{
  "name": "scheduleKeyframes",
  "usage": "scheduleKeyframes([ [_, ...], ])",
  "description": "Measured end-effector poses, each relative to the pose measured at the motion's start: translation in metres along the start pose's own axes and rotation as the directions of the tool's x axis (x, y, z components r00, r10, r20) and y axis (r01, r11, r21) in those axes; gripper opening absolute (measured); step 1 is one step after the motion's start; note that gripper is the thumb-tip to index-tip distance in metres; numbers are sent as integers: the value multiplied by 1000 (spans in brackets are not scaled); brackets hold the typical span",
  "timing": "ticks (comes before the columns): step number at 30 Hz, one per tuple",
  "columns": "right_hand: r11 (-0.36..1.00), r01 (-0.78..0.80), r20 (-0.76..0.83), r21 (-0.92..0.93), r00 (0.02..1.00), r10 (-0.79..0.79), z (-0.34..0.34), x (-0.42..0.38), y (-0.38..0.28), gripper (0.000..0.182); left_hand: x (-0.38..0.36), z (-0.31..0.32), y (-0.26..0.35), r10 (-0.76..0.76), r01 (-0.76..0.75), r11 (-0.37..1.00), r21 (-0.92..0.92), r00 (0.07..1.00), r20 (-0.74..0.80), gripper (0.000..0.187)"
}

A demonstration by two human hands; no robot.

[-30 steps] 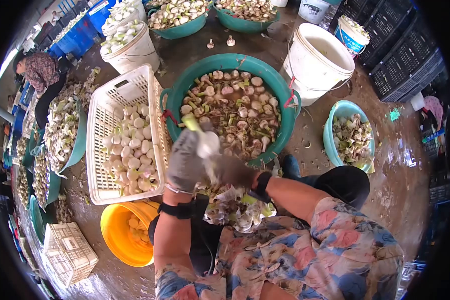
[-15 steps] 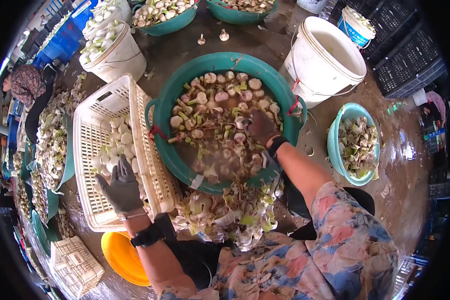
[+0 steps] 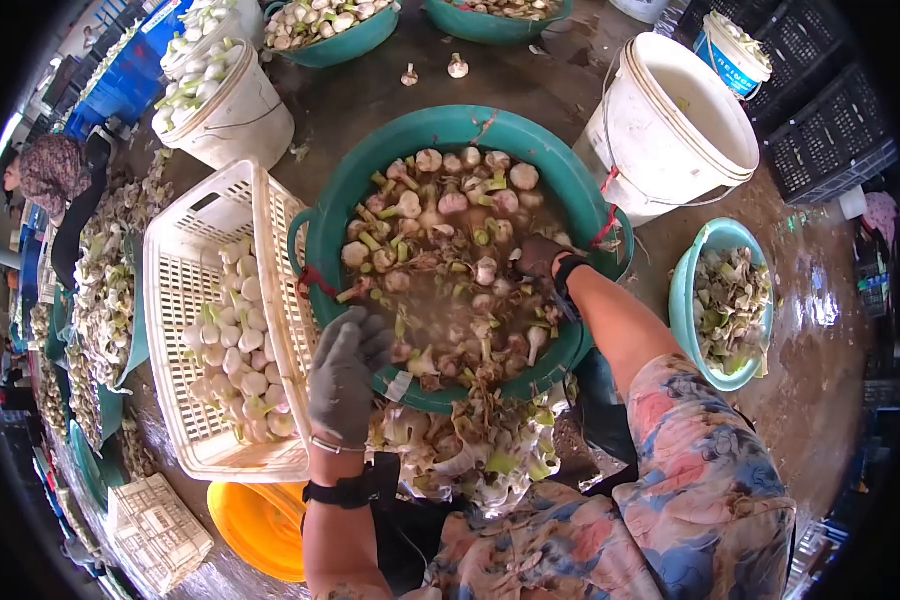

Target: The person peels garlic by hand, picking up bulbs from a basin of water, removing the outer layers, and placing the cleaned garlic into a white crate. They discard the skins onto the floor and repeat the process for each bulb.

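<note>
Wet concrete floor (image 3: 820,330) carries tubs and buckets. Gloved left hand (image 3: 345,375) hangs released, fingers spread, over the green basin (image 3: 450,125) rim beside the white crate (image 3: 185,300). Right hand (image 3: 540,258) dips among the bulbs (image 3: 440,245); I cannot tell if it grasps.

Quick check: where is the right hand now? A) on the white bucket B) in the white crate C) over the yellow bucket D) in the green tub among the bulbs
D: the right hand is down in the green tub among the bulbs.
</note>
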State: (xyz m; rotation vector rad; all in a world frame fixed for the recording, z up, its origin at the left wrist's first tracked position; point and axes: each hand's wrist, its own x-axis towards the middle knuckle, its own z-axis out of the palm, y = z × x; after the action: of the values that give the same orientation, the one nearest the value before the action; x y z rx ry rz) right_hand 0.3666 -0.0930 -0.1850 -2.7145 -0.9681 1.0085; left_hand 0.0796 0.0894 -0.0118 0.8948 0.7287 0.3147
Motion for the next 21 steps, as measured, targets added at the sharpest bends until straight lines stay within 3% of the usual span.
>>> scheduleKeyframes([
  [1,1000,2,4,-6,1000,-2,1,-10,-1,39,-3,4,-3,-4,1,998,61,999,37,30],
  [3,998,-32,-182,55,983,41,3,-32,0,45,-4,5,-15,-33,29,994,108,999,35,31],
  [4,992,30,-359,123,933,17,10,-45,-3,50,-6,9,-20,-65,49,982,184,995,82,32],
  [5,993,30,-359,118,933,14,15,-55,-9,50,-9,13,-24,-99,63,963,261,987,127,33],
  [7,886,208,-442,414,897,-5,6,-90,-47,52,-15,20,-35,-159,100,954,282,968,194,44],
  [8,884,222,-444,412,896,-18,7,-108,-69,52,-18,24,-43,-146,83,953,291,968,203,50],
  [10,529,556,-538,641,817,-206,8,-145,-117,42,-22,28,-46,-124,45,953,301,961,248,59],
  [11,352,449,-414,821,894,-173,6,-168,-140,32,-23,28,-45,-118,28,954,299,951,287,63],
  [13,224,502,-473,835,864,-174,28,-180,-153,28,-25,18,-47,-44,-33,948,316,972,232,63],
  [14,227,507,-476,832,861,-178,32,-182,-151,28,-25,11,-46,-7,-113,905,409,960,280,61],
  [16,350,641,-542,682,766,-345,33,-187,-142,26,-23,1,-44,112,-326,764,557,917,383,57],
  [17,356,646,-549,675,762,-343,30,-186,-138,26,-25,-2,-47,117,-335,764,551,912,392,57],
  [19,415,631,-489,655,773,-404,6,-190,-142,23,-37,5,-42,129,-364,530,766,927,351,59],
  [20,377,531,-392,759,835,-387,-3,-203,-148,18,-44,7,-39,148,-407,373,834,913,380,66],
  [21,384,531,-396,755,836,-379,-2,-206,-153,18,-52,9,-37,147,-415,376,828,909,389,66],
])
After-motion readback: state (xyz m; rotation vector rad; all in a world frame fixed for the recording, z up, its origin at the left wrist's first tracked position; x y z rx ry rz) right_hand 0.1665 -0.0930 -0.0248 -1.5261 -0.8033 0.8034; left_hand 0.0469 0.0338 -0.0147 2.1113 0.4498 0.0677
